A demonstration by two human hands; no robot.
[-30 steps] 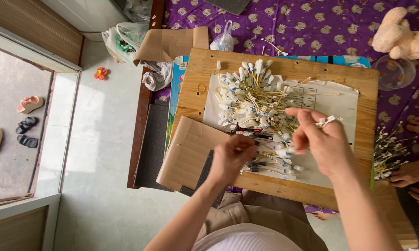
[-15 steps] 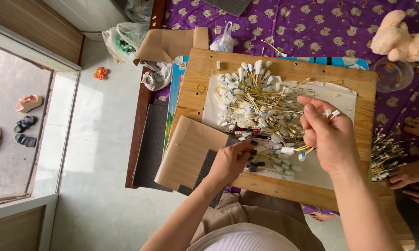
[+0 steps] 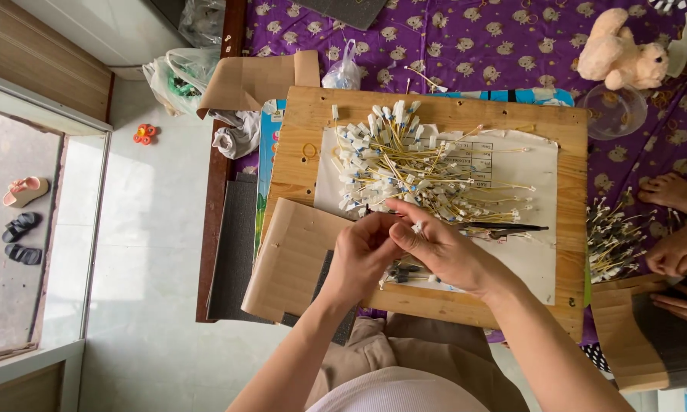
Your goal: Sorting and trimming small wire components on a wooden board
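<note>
Head view: a small white connector (image 3: 417, 226) on a thin yellow wire is pinched between the two hands just in front of the heap of yellow wires with white ends (image 3: 404, 172), over the near part of the wooden board (image 3: 450, 113). The step in hand appears to be the handling of a single piece drawn from that heap. Fine fingertip control is what the next move would call for, since the part is tiny and the wire springy.

The left hand (image 3: 362, 255) is curled, its fingers pressed together towards the connector; whether it is truly gripped there cannot be told. The right hand (image 3: 443, 252) is closed to a pinch, thumb and forefinger meeting on the white piece, the other fingers folded loosely.

A dark tweezer-like tool (image 3: 504, 227) is seen on the white sheet (image 3: 526, 252) right of the heap. A few dark-ended pieces (image 3: 404, 271) lie below the hands. Brown cardboard (image 3: 290, 255) is laid left of the heap. Another person's hands (image 3: 679, 252) rest beyond the board's right edge.
</note>
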